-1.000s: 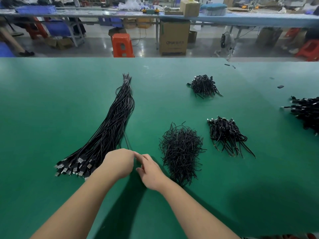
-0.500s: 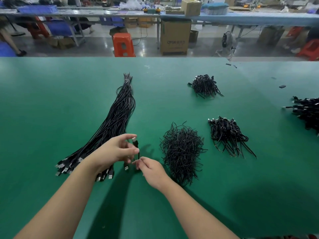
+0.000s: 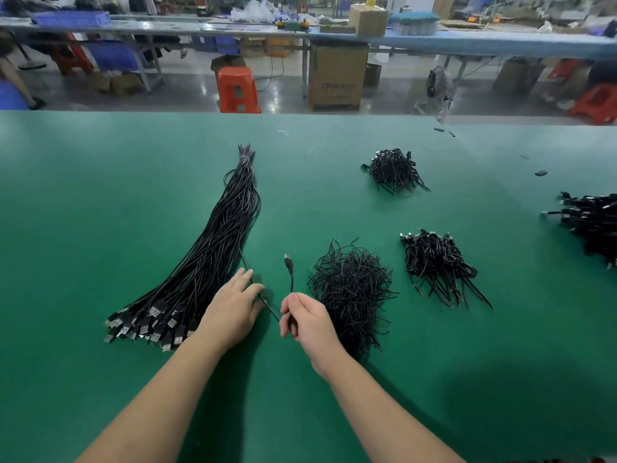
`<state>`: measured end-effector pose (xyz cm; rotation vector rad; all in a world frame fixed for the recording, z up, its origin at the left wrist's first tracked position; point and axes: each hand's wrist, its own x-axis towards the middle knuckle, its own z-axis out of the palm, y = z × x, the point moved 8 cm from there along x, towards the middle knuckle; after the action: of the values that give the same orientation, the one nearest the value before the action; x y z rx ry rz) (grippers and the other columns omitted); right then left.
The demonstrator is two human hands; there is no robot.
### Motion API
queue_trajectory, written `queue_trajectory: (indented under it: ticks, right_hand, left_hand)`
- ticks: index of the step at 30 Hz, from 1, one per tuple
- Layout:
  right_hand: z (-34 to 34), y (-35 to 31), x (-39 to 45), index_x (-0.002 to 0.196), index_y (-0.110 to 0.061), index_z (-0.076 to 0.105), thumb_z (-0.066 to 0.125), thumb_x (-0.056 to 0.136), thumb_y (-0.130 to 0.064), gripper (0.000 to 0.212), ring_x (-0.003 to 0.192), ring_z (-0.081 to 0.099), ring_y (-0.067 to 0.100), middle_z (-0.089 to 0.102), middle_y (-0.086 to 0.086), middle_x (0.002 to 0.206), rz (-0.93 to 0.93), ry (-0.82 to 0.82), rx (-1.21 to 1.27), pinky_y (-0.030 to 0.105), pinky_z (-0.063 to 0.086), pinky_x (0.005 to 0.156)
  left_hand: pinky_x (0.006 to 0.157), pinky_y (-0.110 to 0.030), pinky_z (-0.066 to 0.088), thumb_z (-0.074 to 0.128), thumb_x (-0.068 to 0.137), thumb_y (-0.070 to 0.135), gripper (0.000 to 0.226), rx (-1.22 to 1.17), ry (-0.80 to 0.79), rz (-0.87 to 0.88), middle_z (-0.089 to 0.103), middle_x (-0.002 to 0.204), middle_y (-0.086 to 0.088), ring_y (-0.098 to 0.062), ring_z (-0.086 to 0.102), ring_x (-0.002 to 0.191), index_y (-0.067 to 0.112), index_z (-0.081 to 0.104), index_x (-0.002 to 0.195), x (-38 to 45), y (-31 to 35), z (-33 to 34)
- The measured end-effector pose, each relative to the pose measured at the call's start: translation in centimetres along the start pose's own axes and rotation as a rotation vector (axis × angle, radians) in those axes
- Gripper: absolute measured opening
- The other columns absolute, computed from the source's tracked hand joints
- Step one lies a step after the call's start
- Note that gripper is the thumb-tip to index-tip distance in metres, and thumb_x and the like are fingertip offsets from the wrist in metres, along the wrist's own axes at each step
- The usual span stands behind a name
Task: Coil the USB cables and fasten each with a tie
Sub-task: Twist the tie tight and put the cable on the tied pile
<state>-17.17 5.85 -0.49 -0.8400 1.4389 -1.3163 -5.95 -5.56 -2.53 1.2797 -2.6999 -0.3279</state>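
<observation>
A long bundle of straight black USB cables (image 3: 213,252) lies on the green table, plugs toward me. My right hand (image 3: 309,324) pinches one black cable (image 3: 289,269) near its plug end, which sticks upward. That cable runs left under my left hand (image 3: 233,309), whose fingers lie over it at the bundle's right edge; how they hold it is hidden. A heap of black wire ties (image 3: 350,289) sits just right of my right hand. Two piles of coiled cables (image 3: 434,262) (image 3: 394,170) lie further right and back.
Another heap of black cables (image 3: 591,222) sits at the table's right edge. Small black bits (image 3: 541,173) lie at the back right. Beyond the far edge of the green table (image 3: 100,195) stand an orange stool (image 3: 237,90) and a cardboard box (image 3: 337,76).
One cable has been drawn out of the bundle. My right hand has risen with its plug end, while my left hand has dropped flat beside the bundle.
</observation>
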Motion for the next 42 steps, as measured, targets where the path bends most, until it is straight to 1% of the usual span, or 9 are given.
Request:
queue_trajectory:
  ticks: [5,8,10,14,22,30,34,37,42]
  right_hand:
    - [-2.2,-4.9,-0.5,0.080,-0.016,0.059,0.040,0.108,-0.023,0.035,0.066,0.052,0.016,0.060,0.002,0.059,-0.175,0.037,0.029,0.016,0.045,0.075]
    - [-3.5,-7.0,0.0,0.084,-0.015,0.059,0.038,0.109,-0.024,0.034,0.081,0.063,0.015,0.060,0.000,0.063,-0.205,0.055,0.144,0.026,0.046,0.092]
    - [-4.0,-8.0,0.4,0.086,-0.014,0.058,0.037,0.109,-0.025,0.034,0.080,0.066,0.019,0.057,0.000,0.064,-0.195,0.048,0.268,0.036,0.050,0.091]
    - [-5.3,-10.3,1.1,0.087,-0.011,0.056,0.036,0.109,-0.025,0.033,0.062,0.058,0.017,0.052,0.001,0.063,-0.203,0.054,0.442,0.036,0.057,0.077]
    - [-8.9,-14.0,1.2,0.088,-0.012,0.055,0.036,0.109,-0.024,0.030,0.056,0.046,0.014,0.045,0.000,0.062,-0.219,0.100,0.549,0.029,0.050,0.062]
    - [-9.2,-14.5,1.1,0.089,-0.012,0.054,0.036,0.109,-0.026,0.030,0.054,0.041,0.012,0.042,-0.002,0.060,-0.235,0.090,0.498,0.027,0.046,0.059]
    - [-7.4,-13.2,0.8,0.089,-0.012,0.056,0.038,0.109,-0.025,0.030,0.054,0.043,0.011,0.045,-0.005,0.060,-0.206,0.026,0.240,0.029,0.044,0.061]
    - [-4.9,-11.7,0.2,0.088,-0.016,0.059,0.041,0.108,-0.027,0.028,0.056,0.046,0.010,0.049,-0.008,0.061,-0.189,-0.072,-0.075,0.028,0.047,0.063]
    - [-1.3,-10.2,-1.1,0.095,-0.013,0.064,0.042,0.108,-0.028,0.029,0.055,0.043,0.009,0.044,-0.014,0.056,-0.220,-0.222,-0.297,0.030,0.046,0.062]
  left_hand:
    - [0.120,-0.044,0.024,0.047,0.104,0.025,0.026,-0.020,0.057,0.028,0.059,0.136,-0.015,-0.032,0.040,0.141,0.008,0.064,0.114,0.4,1.3,-0.8]
    - [0.093,-0.041,0.041,0.043,0.105,0.033,0.026,-0.101,0.044,0.012,0.066,0.092,-0.007,-0.033,0.059,0.099,0.019,0.050,0.084,-0.3,2.8,-1.5]
    - [0.070,-0.039,0.037,0.042,0.105,0.037,0.031,-0.068,0.073,0.041,0.061,0.078,-0.005,-0.032,0.055,0.082,0.022,0.041,0.077,-1.0,4.1,-1.9]
    - [0.060,-0.039,0.039,0.033,0.105,0.044,0.036,-0.060,0.088,0.078,0.050,0.067,0.004,-0.026,0.052,0.066,0.022,0.034,0.077,-2.7,6.0,-1.6]
    - [0.089,-0.034,0.043,0.033,0.106,0.039,0.035,-0.178,0.087,0.084,0.058,0.104,0.005,-0.017,0.049,0.099,0.018,0.058,0.117,-4.1,5.2,-1.3]
    - [0.065,-0.037,0.044,0.021,0.101,0.055,0.044,-0.111,-0.141,0.081,0.048,0.070,0.005,-0.013,0.049,0.066,0.025,0.035,0.073,-4.7,5.7,0.3]
    - [0.082,-0.038,0.047,0.023,0.097,0.064,0.047,-0.375,-0.088,0.076,0.058,0.083,0.008,-0.007,0.055,0.082,0.031,0.054,0.082,-4.6,5.9,-1.5]
    - [0.095,-0.031,0.049,0.027,0.100,0.058,0.054,-0.728,0.052,-0.035,0.068,0.109,0.007,-0.004,0.062,0.103,0.026,0.065,0.120,-3.4,5.9,-5.2]
    - [0.084,-0.022,0.052,0.030,0.096,0.056,0.056,-1.195,-0.016,-0.022,0.071,0.122,-0.001,-0.008,0.067,0.104,0.023,0.065,0.125,-0.9,8.4,-10.7]
